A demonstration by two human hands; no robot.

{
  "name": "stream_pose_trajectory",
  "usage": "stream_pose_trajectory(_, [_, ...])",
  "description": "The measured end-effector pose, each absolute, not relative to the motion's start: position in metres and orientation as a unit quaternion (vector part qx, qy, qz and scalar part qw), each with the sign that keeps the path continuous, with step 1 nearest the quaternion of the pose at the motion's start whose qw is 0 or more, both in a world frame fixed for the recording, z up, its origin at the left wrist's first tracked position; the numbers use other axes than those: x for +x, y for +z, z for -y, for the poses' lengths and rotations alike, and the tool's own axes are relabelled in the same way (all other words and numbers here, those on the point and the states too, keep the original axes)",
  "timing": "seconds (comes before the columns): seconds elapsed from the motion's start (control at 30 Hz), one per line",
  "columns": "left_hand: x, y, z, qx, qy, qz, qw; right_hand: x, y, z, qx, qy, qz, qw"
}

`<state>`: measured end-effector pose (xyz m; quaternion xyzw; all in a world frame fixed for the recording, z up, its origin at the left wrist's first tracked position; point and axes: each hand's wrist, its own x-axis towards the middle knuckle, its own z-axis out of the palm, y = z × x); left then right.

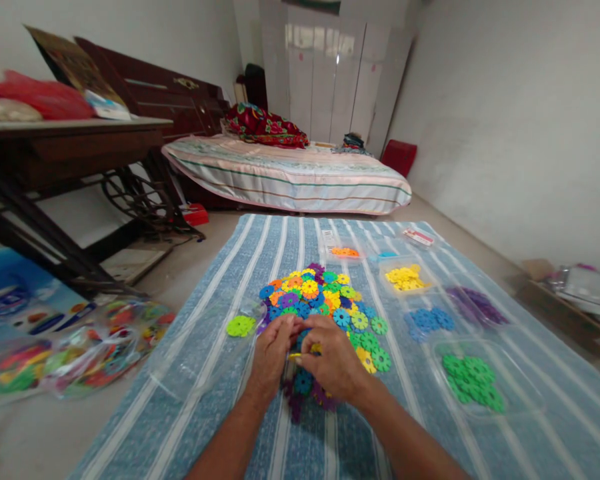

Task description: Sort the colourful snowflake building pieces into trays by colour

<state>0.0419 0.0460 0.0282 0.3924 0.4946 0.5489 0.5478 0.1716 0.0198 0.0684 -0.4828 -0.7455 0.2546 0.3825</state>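
Observation:
A pile of multicoloured notched plastic discs (310,288) lies in the middle of the striped cloth. My right hand (333,353) is closed at the near side of the pile, with a yellow disc (295,357) pinched at its thumb. Beside it, my left hand (274,350) rests against the pile, its fingers stretched over the discs and partly hidden. Purple discs (294,401) and a blue disc (303,382) lie below and between my hands. To the left, lime-green discs (241,326) sit in a clear container.
Clear boxes at the right hold green discs (473,381), blue discs (430,321), purple discs (477,305), yellow discs (405,277) and orange discs (345,253). Bags of colourful pieces (93,357) lie on the floor at left. A bed (300,177) stands behind the cloth-covered surface (220,413).

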Motion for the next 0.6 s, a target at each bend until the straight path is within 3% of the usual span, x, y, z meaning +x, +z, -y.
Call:
stream_pose_trajectory(0.33, [0.04,0.017,-0.051,0.428,0.536,-0.504,0.525,0.277,0.106,-0.026,-0.618,0.267,0.607,0.422])
stream_pose_trajectory(0.6, [0.041,0.016,-0.052,0.445,0.531,-0.517,0.502,0.318,0.104,-0.027,-0.64,0.281,0.514,0.497])
